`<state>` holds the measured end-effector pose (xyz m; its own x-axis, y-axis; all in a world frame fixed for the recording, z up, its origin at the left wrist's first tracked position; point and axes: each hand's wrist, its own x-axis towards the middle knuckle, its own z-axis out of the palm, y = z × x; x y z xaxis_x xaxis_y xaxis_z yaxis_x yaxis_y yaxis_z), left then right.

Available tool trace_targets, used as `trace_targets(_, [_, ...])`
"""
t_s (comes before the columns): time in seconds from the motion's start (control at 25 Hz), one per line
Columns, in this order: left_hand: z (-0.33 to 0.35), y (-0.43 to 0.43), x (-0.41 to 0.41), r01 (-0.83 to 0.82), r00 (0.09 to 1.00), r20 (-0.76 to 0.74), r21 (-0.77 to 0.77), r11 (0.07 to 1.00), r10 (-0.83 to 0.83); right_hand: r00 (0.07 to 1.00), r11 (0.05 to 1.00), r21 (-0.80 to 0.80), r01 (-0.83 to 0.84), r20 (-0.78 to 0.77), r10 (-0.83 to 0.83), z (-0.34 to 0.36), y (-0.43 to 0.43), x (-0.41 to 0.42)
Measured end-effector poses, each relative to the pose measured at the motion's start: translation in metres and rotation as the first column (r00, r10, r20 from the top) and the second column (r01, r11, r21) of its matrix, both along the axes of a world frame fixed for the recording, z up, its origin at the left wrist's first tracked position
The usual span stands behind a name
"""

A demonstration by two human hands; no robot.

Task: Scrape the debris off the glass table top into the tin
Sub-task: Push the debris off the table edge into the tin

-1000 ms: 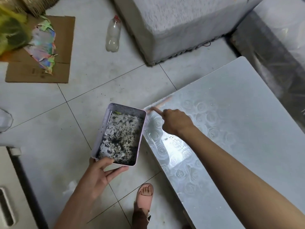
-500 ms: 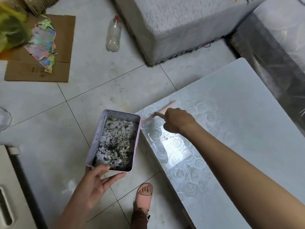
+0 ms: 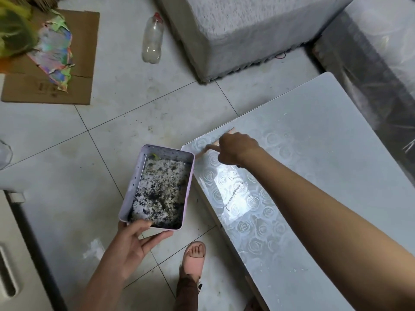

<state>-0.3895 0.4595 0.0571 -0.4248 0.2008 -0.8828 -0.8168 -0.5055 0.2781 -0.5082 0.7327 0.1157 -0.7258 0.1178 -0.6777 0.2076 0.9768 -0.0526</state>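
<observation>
Two hands show in the head view, both mine. One tin (image 3: 132,182), rectangular with pale lilac walls, sits in my left hand (image 3: 128,241): the thumb lies over its near rim and the fingers spread under the base, so the hand grips it at the near short end only. One speckled layer of debris (image 3: 161,189), white and black, covers the tin's floor. The tin's right long wall lies just beside the left edge of the one glass table top (image 3: 314,153), close to its far left corner; whether they touch I cannot tell.

My right hand (image 3: 235,149) rests on that corner of the glass, three fingers curled around one thin pinkish stick (image 3: 203,152) and the forefinger stretched along it toward the tin. The stick's low end reaches the table edge beside the tin's far right corner. A few white specks (image 3: 296,269) lie on the glass near me, and rose patterns run along its left side.

One foot in a pink sandal (image 3: 194,257) stands on the tiled floor between tin and table. Farther off are one plastic bottle (image 3: 152,39) lying on the tiles, one flat sheet of cardboard (image 3: 87,30) with one crumpled coloured paper (image 3: 56,55) on it, and one grey upholstered block (image 3: 242,30).
</observation>
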Motion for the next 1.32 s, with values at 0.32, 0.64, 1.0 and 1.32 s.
trace_targets(0.32, [0.001,0.0,0.012,0.036,0.999,0.004,0.011,0.999,-0.036,0.892,0.873,-0.229,0.431,0.252,-0.375,0.015,0.044,0.148])
trace_targets(0.64, [0.004,0.026,0.024,0.058,0.997,0.047,0.0,0.998,-0.058,0.926,0.899,-0.288,0.33,-0.087,-0.368,-0.019,0.076,0.033])
trace_targets(1.0, [0.017,0.086,0.01,0.104,0.994,0.029,-0.021,0.994,-0.103,0.97,0.946,-0.228,0.231,-0.02,-0.242,-0.001,0.131,0.185])
trace_targets(1.32, [0.032,0.148,-0.012,0.123,0.992,0.022,0.012,0.992,-0.123,0.921,0.937,-0.068,0.344,-0.168,-0.351,-0.01,0.247,0.025])
